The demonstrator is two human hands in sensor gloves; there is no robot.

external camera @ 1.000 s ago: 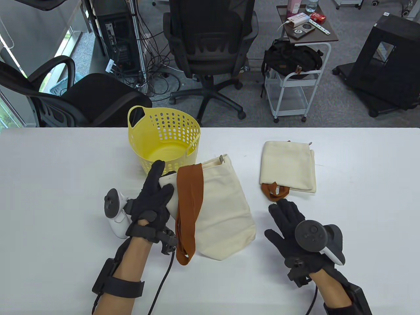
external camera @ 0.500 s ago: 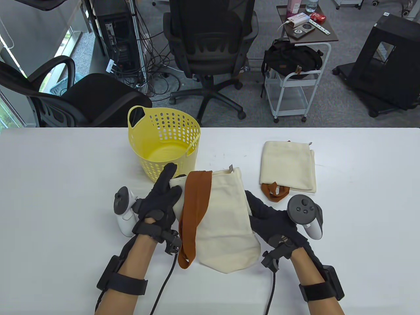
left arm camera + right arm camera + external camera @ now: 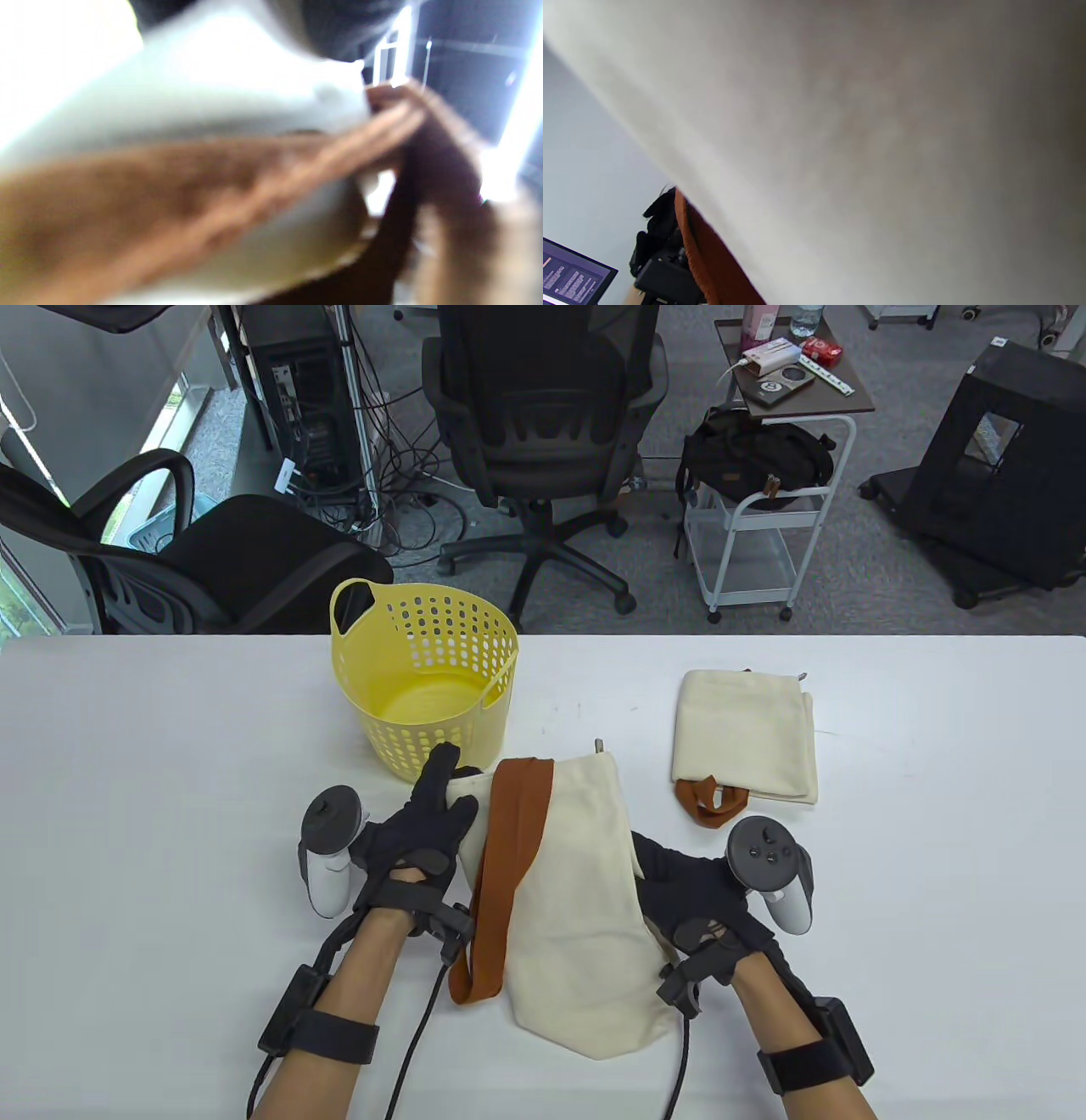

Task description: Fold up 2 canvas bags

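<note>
An unfolded cream canvas bag [image 3: 577, 899] with brown straps [image 3: 501, 865] lies lengthwise in the middle of the table. My left hand [image 3: 445, 789] grips its upper left corner beside the straps. My right hand [image 3: 653, 874] holds its right edge, fingers hidden under the cloth. A second cream bag [image 3: 742, 734] lies folded at the back right, its brown handle [image 3: 708, 802] sticking out toward me. The left wrist view is blurred and shows cream cloth [image 3: 237, 76] and strap [image 3: 212, 182]. Cream cloth [image 3: 882, 127] fills the right wrist view, with a strap [image 3: 708, 258] at lower left.
A yellow perforated basket [image 3: 386, 738] stands just behind my left hand, close to the bag's top. The white table [image 3: 127, 814] stretches to both sides. Office chairs and a cart stand beyond the far edge.
My right hand has moved left from the bare table to the bag's right edge and taken hold. The bag has swung straighter and slid toward me. My left hand has kept its grip.
</note>
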